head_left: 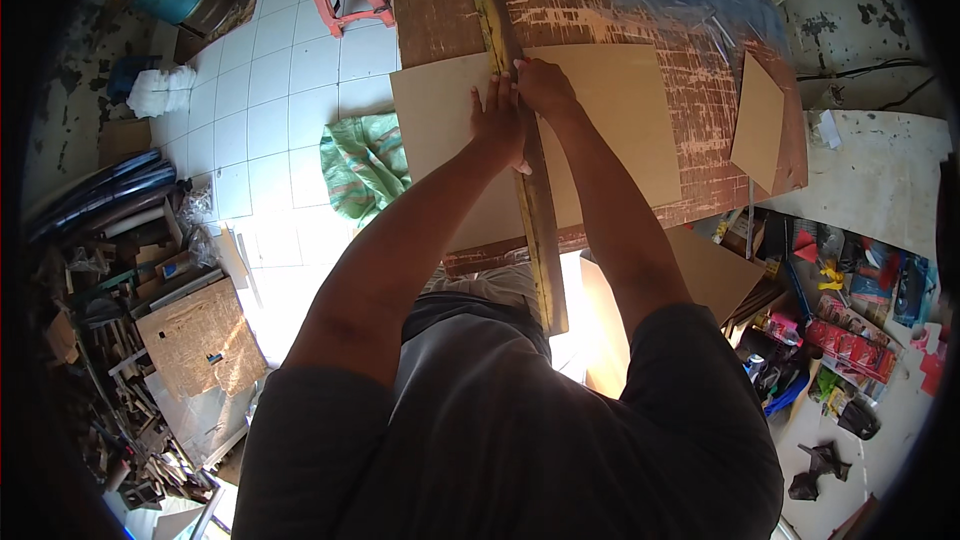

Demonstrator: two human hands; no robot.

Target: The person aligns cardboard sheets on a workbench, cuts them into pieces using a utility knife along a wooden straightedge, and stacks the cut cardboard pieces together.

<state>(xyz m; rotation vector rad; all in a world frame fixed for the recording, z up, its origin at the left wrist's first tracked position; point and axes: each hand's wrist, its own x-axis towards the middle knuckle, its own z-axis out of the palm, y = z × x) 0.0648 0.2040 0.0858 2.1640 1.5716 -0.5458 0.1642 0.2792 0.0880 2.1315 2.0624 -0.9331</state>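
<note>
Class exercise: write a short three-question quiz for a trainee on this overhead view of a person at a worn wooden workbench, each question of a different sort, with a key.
1. True or false: both hands press on the long wooden straightedge that lies across the large brown board.
2. Which lies on the table to the person's right of the large board? A) a red stool B) a smaller brown board C) a green sack
3. Fill in: the near end of the straightedge reaches past the table's ____ edge, toward the person.

Key
1. True: left hand and right hand sit side by side on it.
2. B, the smaller brown board.
3. Front.
</note>
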